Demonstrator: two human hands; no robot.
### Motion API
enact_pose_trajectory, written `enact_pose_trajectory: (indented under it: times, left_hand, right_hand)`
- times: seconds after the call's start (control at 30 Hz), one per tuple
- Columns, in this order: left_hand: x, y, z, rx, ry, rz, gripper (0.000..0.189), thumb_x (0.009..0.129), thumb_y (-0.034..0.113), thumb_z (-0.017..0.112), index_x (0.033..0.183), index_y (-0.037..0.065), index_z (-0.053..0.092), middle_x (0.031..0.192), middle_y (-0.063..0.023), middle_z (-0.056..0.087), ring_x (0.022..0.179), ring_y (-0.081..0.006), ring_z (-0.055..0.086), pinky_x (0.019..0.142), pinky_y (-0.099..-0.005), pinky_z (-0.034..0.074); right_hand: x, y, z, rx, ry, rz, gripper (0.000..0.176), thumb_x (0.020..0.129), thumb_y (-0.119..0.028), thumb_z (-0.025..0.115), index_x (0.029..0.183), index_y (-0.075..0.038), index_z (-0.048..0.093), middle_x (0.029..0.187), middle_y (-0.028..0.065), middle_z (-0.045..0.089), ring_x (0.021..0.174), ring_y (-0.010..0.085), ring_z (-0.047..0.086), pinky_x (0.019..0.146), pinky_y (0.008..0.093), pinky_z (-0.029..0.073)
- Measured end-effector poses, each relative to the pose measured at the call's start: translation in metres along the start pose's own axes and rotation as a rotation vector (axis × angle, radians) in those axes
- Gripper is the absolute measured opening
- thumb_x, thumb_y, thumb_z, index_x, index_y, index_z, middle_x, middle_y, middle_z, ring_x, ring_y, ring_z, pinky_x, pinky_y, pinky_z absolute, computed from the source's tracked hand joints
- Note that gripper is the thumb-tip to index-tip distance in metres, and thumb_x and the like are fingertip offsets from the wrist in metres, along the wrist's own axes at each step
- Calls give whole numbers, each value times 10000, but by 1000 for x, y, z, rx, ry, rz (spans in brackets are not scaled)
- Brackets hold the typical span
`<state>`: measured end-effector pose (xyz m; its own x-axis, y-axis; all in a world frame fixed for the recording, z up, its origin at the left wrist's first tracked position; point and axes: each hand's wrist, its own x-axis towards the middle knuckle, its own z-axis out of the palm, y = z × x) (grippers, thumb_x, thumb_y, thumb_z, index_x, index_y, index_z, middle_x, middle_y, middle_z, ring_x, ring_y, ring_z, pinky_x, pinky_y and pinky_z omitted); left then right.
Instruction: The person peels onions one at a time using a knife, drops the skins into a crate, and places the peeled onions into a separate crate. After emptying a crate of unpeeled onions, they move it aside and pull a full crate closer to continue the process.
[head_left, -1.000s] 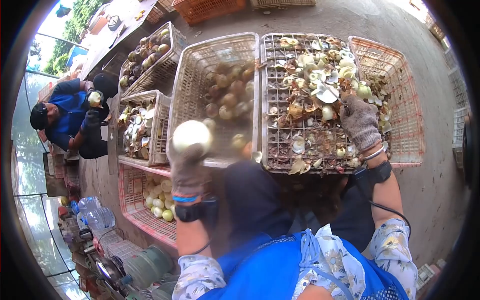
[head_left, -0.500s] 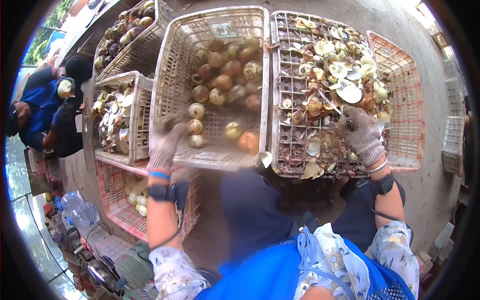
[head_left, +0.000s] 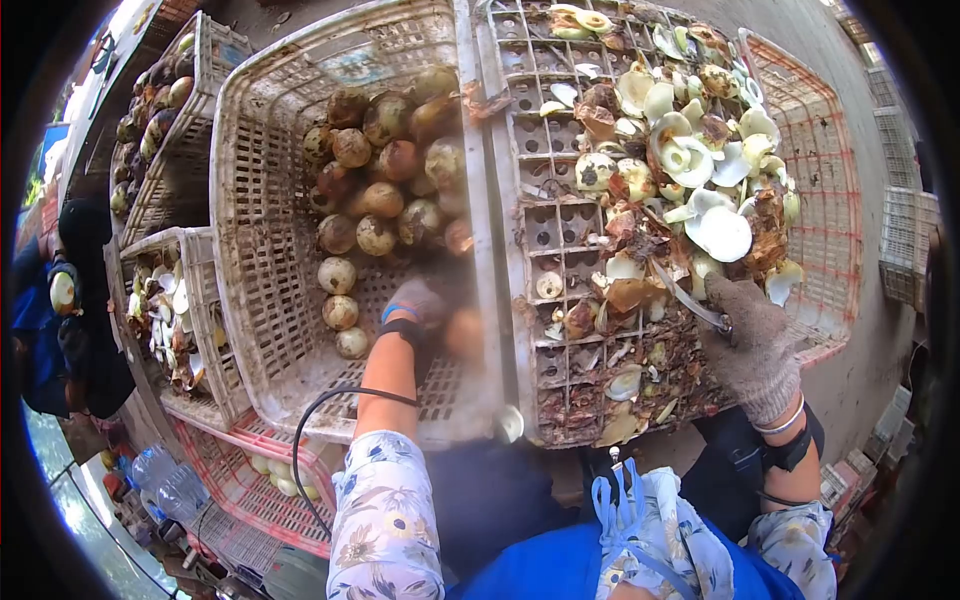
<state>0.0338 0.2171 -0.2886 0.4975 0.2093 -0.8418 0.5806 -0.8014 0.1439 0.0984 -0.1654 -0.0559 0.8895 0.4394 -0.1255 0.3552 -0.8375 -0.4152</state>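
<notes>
My right hand (head_left: 752,350), in a knitted glove, is closed round the handle of a small knife (head_left: 690,298). Its blade points up and left over the peel-covered upturned crate (head_left: 565,385). Onion scraps and white onion layers (head_left: 722,232) lie heaped above that hand. My left hand (head_left: 418,300) is down inside the large white plastic crate (head_left: 250,300), smeared by motion, so its fingers do not read clearly. Close to it is a blurred orange-brown onion (head_left: 466,334). Several brown onions (head_left: 383,200) are piled at the crate's far end, with a short row of onions (head_left: 340,312) beside them.
Left of the large crate stand a crate of onion scraps (head_left: 165,320) and a crate of dark onions (head_left: 160,110). Below them, a red-and-white crate (head_left: 230,475) holds pale peeled onions. Another person (head_left: 85,310) is at the far left, with an onion in one hand.
My left hand has moved from the large crate's left edge into its lower middle. The view has shifted, so the crates appear further left. My right hand still holds the knife.
</notes>
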Motion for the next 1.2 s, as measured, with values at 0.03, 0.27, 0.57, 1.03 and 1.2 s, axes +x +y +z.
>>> enact_pose_trajectory:
  times: [0.03, 0.27, 0.57, 1.03, 1.2]
  left_hand:
    - [-2, -6, 0, 3, -4, -3, 563, 768, 268, 652, 1224, -54, 580, 1245, -257, 599, 1137, -363, 602, 946, -395, 487]
    - [-53, -49, -38, -1894, -48, 451, 547, 775, 241, 695, 1273, 80, 537, 1258, -128, 591, 1119, -344, 606, 921, -504, 534]
    - [-229, 84, -86, -1742, 20, 1000, 715, 800, 288, 747, 1370, -5, 430, 1282, -207, 563, 1145, -379, 586, 955, -489, 536]
    - [-280, 174, -8, -761, 516, 1053, 646, 774, 110, 736, 1355, 38, 463, 1318, -145, 549, 1197, -311, 548, 1000, -487, 480]
    - [-281, 197, -9, -1107, 266, 992, 652, 767, 146, 752, 1344, 47, 466, 1281, -109, 563, 1176, -271, 557, 978, -417, 492]
  right_hand:
    - [0, -2, 2, 20, -13, 19, 420, 714, -19, 693, 1125, -34, 607, 922, 185, 630, 853, 372, 640, 718, 417, 519]
    - [-3, -27, -12, 397, -62, 203, 361, 814, -77, 648, 1166, -11, 600, 941, 207, 650, 852, 341, 661, 738, 371, 521]
    - [-24, -47, -20, 415, 233, -333, 337, 788, -113, 691, 1108, -32, 625, 946, 194, 639, 850, 377, 642, 745, 422, 534]
    - [-59, -29, -63, 70, 476, -486, 212, 809, -143, 593, 996, -45, 574, 824, 112, 592, 757, 288, 641, 626, 401, 535]
    - [-59, -19, -61, -18, 439, -477, 175, 788, -124, 589, 942, -42, 598, 819, 127, 602, 743, 297, 648, 622, 402, 540]
